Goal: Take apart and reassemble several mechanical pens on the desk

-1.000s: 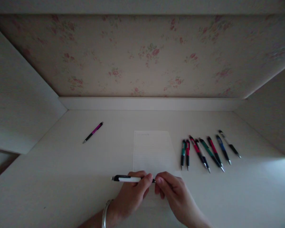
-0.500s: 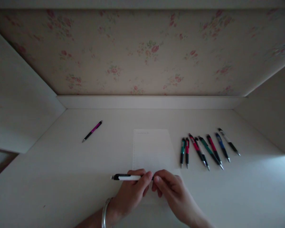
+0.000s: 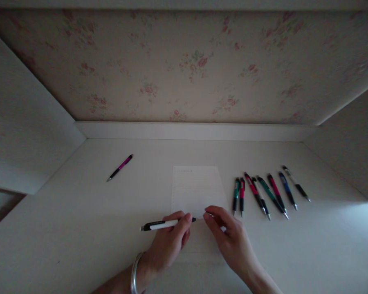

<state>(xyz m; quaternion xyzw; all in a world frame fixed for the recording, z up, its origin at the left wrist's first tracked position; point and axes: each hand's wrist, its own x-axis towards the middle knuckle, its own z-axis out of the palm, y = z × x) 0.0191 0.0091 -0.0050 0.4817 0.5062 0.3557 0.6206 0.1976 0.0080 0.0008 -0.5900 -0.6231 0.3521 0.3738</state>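
My left hand [image 3: 171,239], with a silver bangle at the wrist, is closed around a white pen [image 3: 167,224] with black ends. The pen lies nearly level, its clip end to the left and its black grip end poking out past my thumb. No silver cone shows on that end. Just to the right, my right hand [image 3: 228,230] pinches a small silvery piece [image 3: 209,213] that looks like the pen's tip, mostly hidden by the fingers. A small gap separates it from the pen. Both hands are over the lower part of a sheet of lined paper [image 3: 196,185].
Several pens in green, red, white and blue lie side by side on the right, among them a blue pen [image 3: 287,190]. A purple pen [image 3: 120,167] lies alone at the left. White panels and a floral back wall [image 3: 159,65] enclose the white desk [image 3: 95,228].
My right hand has moved a little right and up, away from the pen's end. The black end of the pen now shows between my hands, and the pen tilts slightly more.
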